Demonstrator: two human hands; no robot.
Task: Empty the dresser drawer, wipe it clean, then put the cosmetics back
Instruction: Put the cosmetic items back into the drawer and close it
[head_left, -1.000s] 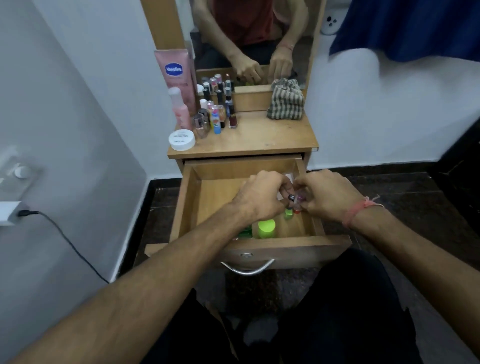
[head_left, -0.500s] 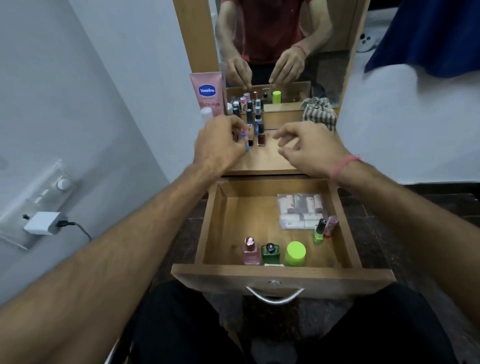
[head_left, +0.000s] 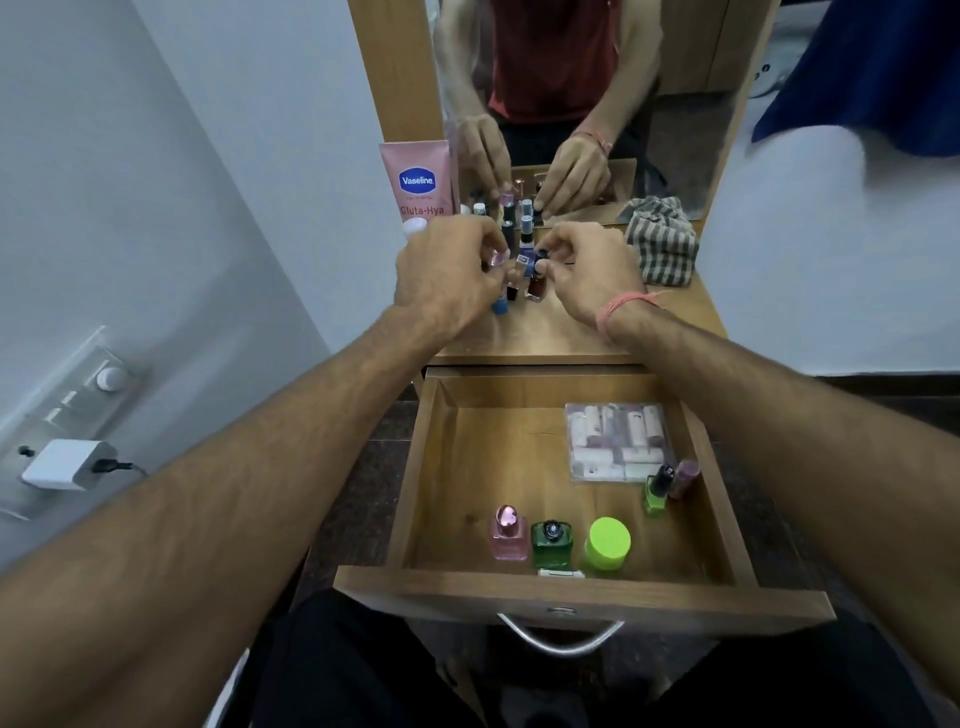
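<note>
— Over at the far left of the frame, what is on the wall?
— A white charger (head_left: 65, 464) plugged into a socket, with its cable trailing right.

— And moving toward the centre?
— A pink Vaseline tube (head_left: 422, 179) stands at the back left of the bench (head_left: 561, 332), against the mirror (head_left: 587, 78). Just right of it is a cluster of small bottles (head_left: 519, 234). The left hand (head_left: 447, 275) is at that cluster, fingers curled; its grip pinches a small bottle with a pale pink cap (head_left: 500, 257).

— The other hand?
— The right hand (head_left: 592, 273) sits just beside it, its grip narrow, pinching a dark-capped little bottle (head_left: 537, 260). A pink thread (head_left: 618, 306) circles that wrist. Right of it lies a checked cloth pouch (head_left: 662, 247).

— Where is the drawer?
— Pulled open in the lower centre, the drawer (head_left: 415, 467) holds, along its front, a pink perfume bottle (head_left: 510, 532), a green bottle (head_left: 551, 543) and a lime-capped jar (head_left: 607, 543). At its back right lies a clear packet of small tubes (head_left: 615, 441), with a green polish bottle (head_left: 655, 491) and a pink one (head_left: 683, 475) just beside it.
</note>
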